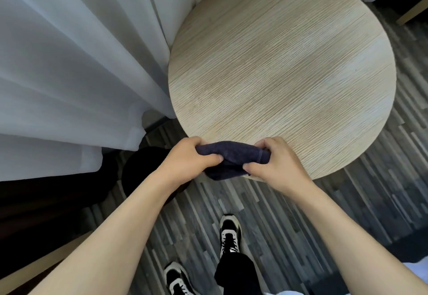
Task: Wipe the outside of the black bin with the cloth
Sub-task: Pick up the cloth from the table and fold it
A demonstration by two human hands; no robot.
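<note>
A dark navy cloth is bunched between both hands at the near edge of the round table. My left hand grips its left end with fingers curled over it. My right hand pinches its right end. The black bin stands on the floor below and left of my left hand, a round dark shape partly hidden by my left forearm. The cloth is above the bin and apart from it.
A round light wooden table fills the centre right. White sheer curtains hang at the left. The floor is grey striped carpet. My feet in black and white sneakers stand below the table edge.
</note>
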